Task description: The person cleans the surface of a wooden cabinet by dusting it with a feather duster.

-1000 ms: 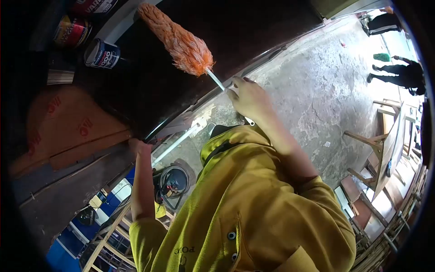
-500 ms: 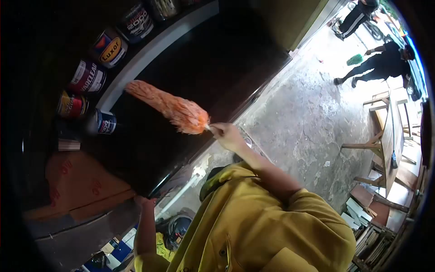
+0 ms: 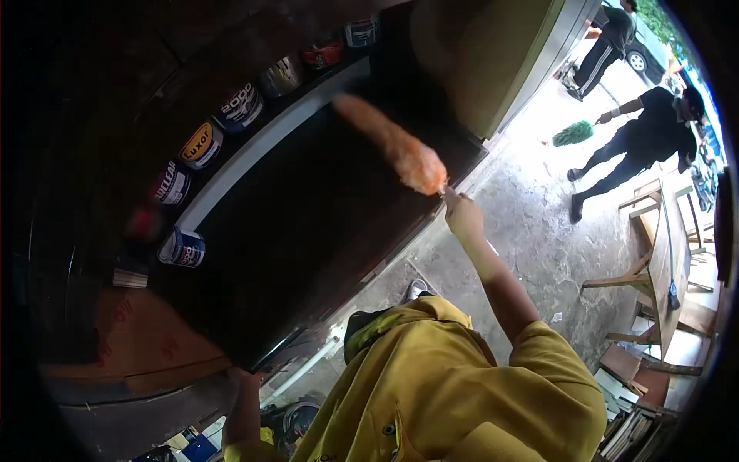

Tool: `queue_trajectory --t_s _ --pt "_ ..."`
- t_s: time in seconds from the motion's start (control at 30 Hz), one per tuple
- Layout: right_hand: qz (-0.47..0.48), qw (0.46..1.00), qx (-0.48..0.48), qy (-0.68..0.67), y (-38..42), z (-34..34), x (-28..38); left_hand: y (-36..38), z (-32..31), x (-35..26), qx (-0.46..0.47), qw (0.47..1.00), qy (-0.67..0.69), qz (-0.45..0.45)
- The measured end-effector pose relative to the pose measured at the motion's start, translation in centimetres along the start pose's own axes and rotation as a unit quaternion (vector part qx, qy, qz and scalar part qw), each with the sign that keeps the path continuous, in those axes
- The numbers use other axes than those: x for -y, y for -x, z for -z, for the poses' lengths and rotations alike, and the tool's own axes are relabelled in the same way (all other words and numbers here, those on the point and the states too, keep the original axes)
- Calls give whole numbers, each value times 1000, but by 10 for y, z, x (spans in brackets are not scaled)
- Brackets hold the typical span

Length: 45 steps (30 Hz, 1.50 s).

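Left hand (image 3: 245,379) grips the near corner of the dark panel (image 3: 308,231), right hand (image 3: 464,217) is closed on the handle of the orange duster (image 3: 392,146). Since half a second ago the duster's swung from the panel's left side over to its far right corner. Its long axis runs diagonally, fluffy tip aimed away toward the far edge. Paint cans (image 3: 202,144) line the shelf beyond, lids on, contents hidden.
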State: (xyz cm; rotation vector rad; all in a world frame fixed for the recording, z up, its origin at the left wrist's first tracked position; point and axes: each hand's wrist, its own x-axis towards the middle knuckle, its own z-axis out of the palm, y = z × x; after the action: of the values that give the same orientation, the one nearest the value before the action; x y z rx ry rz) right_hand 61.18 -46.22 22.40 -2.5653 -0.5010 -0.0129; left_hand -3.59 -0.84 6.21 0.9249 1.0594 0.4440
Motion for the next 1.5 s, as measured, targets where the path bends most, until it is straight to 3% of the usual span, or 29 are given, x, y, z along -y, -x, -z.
queue_trajectory --t_s 0.1,0.17,0.23,0.3,0.37,0.4,0.47,0.5,0.53,0.57,0.6,0.63,0.7,0.77,0.8,0.83,0.87,0.9,0.97,1.1,1.23,1.33,1.37,1.47,1.5 --pt "-51 998 -15 -14 -36 -4 7 1 1 0 67 997 -19 -35" --pt "-29 999 -11 -10 -35 -18 12 2 1 -1 113 991 -35 -60" --pt "210 976 54 30 -34 -29 3 2 2 -1 163 982 -46 -81" --pt "211 970 67 97 -44 -15 -4 1 4 0 210 971 -53 -103" --pt "82 988 61 114 -68 -5 -8 1 5 0 255 957 -65 -123" --pt "83 988 63 115 -73 -7 -6 1 6 0 277 949 -71 -131" --pt "-69 995 -11 70 -81 -18 3 1 7 0 320 932 -85 -150" --pt "-1 1000 -18 3 -77 -35 6 0 9 0 319 932 -87 -152" --pt "27 999 21 -1 -70 -53 8 -5 10 0 169 967 -183 -50" --pt "55 997 58 -3 -61 -63 17 -14 9 5 13 961 -272 51" --pt "94 991 85 29 -47 -49 35 -22 10 8 -143 913 -351 150" --pt "82 993 84 27 -42 -36 46 -25 14 9 -137 910 -362 150" --pt "159 971 105 142 -45 -20 51 -22 39 19 -113 956 -261 70" --pt "49 993 31 105 -63 -30 39 -13 -11 2 -89 970 -226 34" --pt "33 994 28 102 -71 -35 34 11 -69 -31 -134 986 -11 103" --pt "-52 997 3 54 -78 -42 32 53 -110 -56 -174 949 204 163" --pt "-135 991 -24 3 -78 -48 36 53 -112 -54 -167 954 190 159" --pt "-147 989 -32 -5 -69 -47 51 46 -111 -51 -212 959 128 135" --pt "-32 991 125 45 -37 -41 74 34 -106 -56 -248 961 59 109" --pt "124 970 127 165 26 -9 49 22 -90 -41 -264 961 27 82" --pt "-101 993 -39 36 59 -17 -28 -14 -41 -7 -300 953 -14 39" --pt "-157 986 -24 49 98 -14 -24 -40 -2 14 -324 945 -38 -3" --pt "-160 985 -30 50 115 -14 -19 -52 -3 23 -329 943 -47 -19" --pt "-8 991 64 116 172 7 -5 -73 15 36 -351 931 -81 -55" --pt "-11 991 61 121 179 15 -18 -76 15 39 -346 933 -81 -52"
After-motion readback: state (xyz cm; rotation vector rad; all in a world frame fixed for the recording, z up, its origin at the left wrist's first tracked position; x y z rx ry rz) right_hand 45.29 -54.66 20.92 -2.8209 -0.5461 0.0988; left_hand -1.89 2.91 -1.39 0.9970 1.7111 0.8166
